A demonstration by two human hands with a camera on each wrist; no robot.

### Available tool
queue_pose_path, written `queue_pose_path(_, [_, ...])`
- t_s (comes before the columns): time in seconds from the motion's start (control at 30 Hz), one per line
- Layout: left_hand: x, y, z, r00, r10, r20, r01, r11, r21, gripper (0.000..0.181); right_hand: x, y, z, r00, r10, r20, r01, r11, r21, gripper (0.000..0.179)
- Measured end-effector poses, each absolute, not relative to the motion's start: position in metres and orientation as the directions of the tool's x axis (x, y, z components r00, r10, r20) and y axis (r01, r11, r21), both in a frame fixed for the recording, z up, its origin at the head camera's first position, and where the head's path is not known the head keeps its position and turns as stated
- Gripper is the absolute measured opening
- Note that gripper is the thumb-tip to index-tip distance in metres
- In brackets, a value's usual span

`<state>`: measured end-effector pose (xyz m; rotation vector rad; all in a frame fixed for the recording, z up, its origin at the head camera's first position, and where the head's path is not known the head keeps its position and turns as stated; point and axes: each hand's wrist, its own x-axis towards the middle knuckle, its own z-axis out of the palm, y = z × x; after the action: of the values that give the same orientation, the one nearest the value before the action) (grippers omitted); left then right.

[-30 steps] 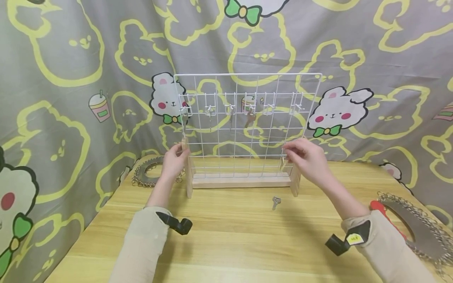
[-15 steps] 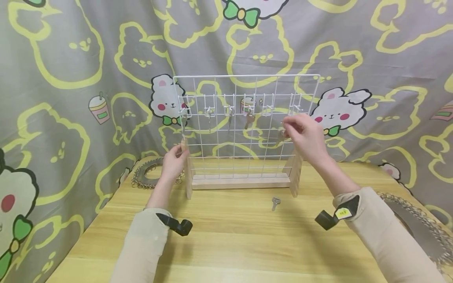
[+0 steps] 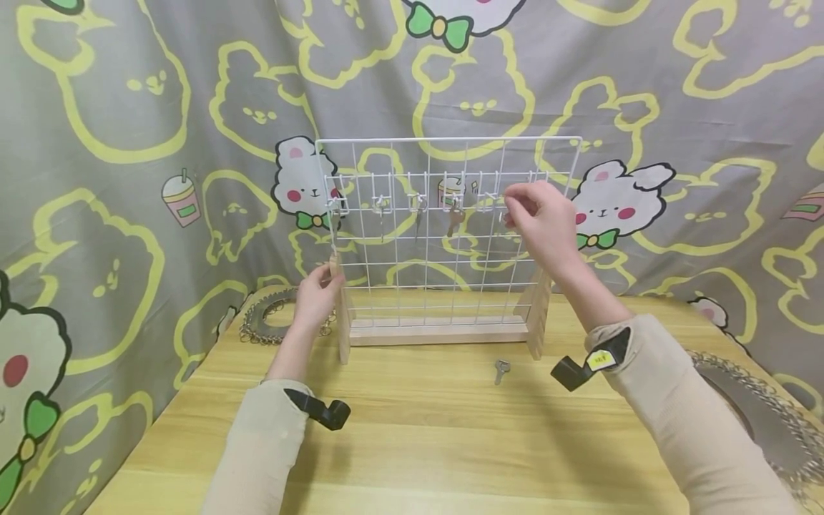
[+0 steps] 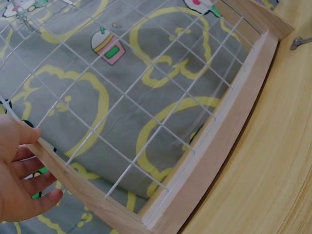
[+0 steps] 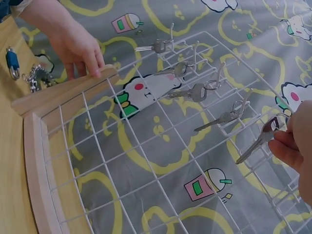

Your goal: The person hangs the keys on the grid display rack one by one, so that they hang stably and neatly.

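A white wire grid rack (image 3: 444, 286) with wooden feet stands on the table. My left hand (image 3: 317, 297) grips its left wooden upright (image 4: 73, 183), thumb on the near edge and fingers behind. Up at the hook row, my right hand (image 3: 543, 218) pinches a key (image 5: 258, 141) by its small ring, beside the fifth hook (image 3: 487, 201). The hand hides the rightmost hook in the head view. Keys hang from the hooks farther left, among them a brownish key (image 3: 455, 218). One loose key (image 3: 501, 371) lies on the table in front of the rack.
At the back left lies a flat grey ring (image 3: 257, 315) edged with small metal rings. A larger grey plate (image 3: 766, 408) with a chain-like edge lies at the right, partly behind the right sleeve (image 3: 682, 408). A patterned curtain (image 3: 644, 93) hangs close behind the rack.
My right hand has risen from the lower right of the grid to the hook row, carrying the key, and shifted slightly left. My left hand has stayed on the upright.
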<state>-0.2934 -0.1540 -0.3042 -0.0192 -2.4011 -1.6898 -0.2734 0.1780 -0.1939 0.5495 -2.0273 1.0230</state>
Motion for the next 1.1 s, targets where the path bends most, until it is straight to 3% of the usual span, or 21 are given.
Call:
queue_pose_path(0.5, [-0.294, -0.153, -0.303, -0.978, -0.108, 0.178, 0.129, 0.355, 0.926, 0.049, -0.279, 0.174, -0.191, -0.657, -0.032, 0.753, -0.578, 0.663, -0.476, 0.014])
queue_pose_path(0.7, [-0.294, -0.154, -0.303, -0.979, -0.107, 0.175, 0.128, 0.351, 0.927, 0.05, -0.279, 0.175, -0.192, -0.708, -0.031, 0.705, -0.538, 0.67, -0.511, 0.017])
queue_pose_path(1.1, [-0.293, -0.154, -0.303, -0.978, -0.11, 0.18, 0.132, 0.348, 0.928, 0.049, -0.277, 0.186, -0.216, -0.766, -0.063, 0.64, -0.518, 0.65, -0.556, 0.017])
